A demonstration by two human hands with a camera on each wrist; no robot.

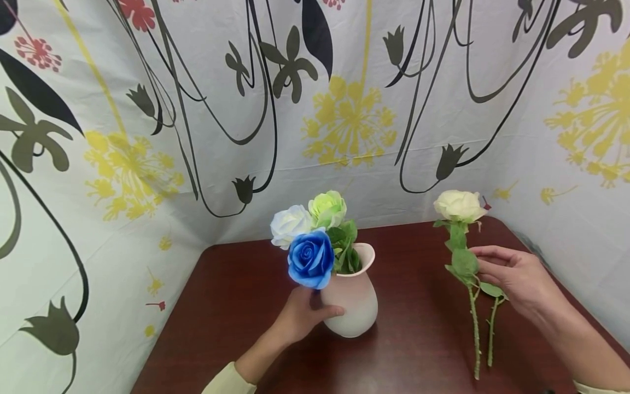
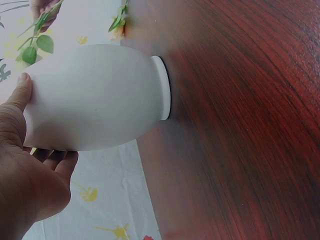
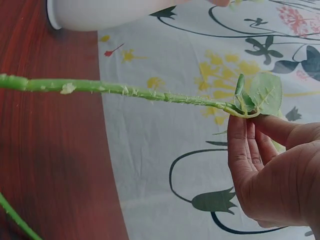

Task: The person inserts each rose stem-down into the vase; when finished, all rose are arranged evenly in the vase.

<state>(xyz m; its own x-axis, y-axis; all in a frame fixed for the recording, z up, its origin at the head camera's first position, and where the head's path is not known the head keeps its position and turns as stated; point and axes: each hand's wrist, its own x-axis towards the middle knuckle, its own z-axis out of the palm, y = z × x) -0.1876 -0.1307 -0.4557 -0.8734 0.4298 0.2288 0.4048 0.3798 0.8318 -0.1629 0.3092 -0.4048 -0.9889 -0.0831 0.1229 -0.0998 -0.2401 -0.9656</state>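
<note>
My left hand [image 1: 301, 316] grips the side of a white vase [image 1: 351, 309], thumb across its front and fingers around the side. The vase stands upright on the table; its mouth holds a blue rose [image 1: 311, 258], a pale white-blue rose [image 1: 290, 225] and a light green rose [image 1: 327, 209]. To the right, my right hand [image 1: 523, 280] pinches the stem of a cream-white rose [image 1: 459, 206] near its leaves, between thumb and fingertips. That rose is upright, its thorny green stem [image 3: 135, 91] hanging down bare below the hand.
Another green stem [image 1: 491, 334] with a leaf lies at the table's right, partly hidden behind my right hand. The dark red-brown table [image 1: 246, 306] meets a white flower-patterned cloth [image 1: 216, 137] at the back and both sides.
</note>
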